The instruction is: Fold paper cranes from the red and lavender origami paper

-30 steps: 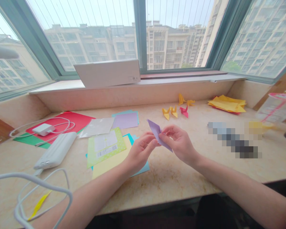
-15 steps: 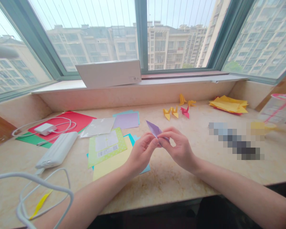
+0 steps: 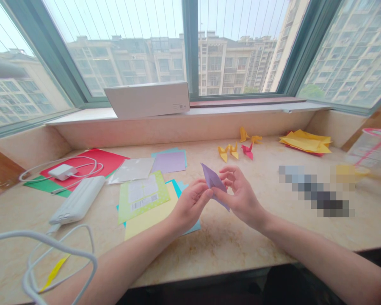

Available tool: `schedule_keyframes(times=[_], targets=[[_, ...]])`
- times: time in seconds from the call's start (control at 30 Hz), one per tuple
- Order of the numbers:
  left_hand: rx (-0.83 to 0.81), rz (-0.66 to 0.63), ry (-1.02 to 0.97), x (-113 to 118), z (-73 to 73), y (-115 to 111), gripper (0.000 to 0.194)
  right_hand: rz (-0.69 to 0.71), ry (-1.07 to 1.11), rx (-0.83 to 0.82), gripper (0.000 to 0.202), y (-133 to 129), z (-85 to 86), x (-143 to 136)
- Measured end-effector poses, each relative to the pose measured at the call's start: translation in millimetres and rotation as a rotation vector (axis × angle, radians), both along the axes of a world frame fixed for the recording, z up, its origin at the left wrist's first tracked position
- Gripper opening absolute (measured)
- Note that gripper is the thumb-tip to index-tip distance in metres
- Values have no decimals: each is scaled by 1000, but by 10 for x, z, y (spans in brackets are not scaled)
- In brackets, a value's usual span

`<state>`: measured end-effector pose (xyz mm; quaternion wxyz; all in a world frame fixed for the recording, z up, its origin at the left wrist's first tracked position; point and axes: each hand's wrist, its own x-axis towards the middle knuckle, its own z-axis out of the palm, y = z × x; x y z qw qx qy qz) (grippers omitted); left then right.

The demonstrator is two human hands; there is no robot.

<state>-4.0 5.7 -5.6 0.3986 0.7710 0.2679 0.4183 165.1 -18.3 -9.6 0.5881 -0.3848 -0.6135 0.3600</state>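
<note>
A folded piece of purple origami paper (image 3: 212, 177) is held up above the counter, tilted, with one pointed end up to the left and the other down to the right. My left hand (image 3: 192, 202) pinches its left edge between thumb and fingers. On the other side my right hand (image 3: 241, 192) grips it, thumb across the near face and fingers curled behind. Beyond the hands stand several yellow paper cranes (image 3: 223, 153) and a red paper crane (image 3: 247, 151). Part of the purple piece is hidden by the fingers.
Left of my hands lie a green paper packet (image 3: 142, 197) and pale yellow sheets (image 3: 152, 220). Purple sheets (image 3: 169, 162) lie behind. A white power bank (image 3: 78, 199) and looping cables (image 3: 60, 250) occupy the left. Yellow paper (image 3: 305, 141) and a plastic cup (image 3: 373, 148) stand right.
The purple paper has turned so more of its face shows and its lower point now hangs below the right thumb. My right hand's fingers have lifted and spread slightly.
</note>
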Motion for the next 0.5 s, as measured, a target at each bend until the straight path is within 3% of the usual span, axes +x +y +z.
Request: schedule_keyframes(times=[0.23,0.5], targets=[[-12,-44,-47,-11,6,25,26,58,36,-73,32,-13,45,28],[4,-46,-7,5,49,-5,25,98,32,-93,43,-9,28,22]])
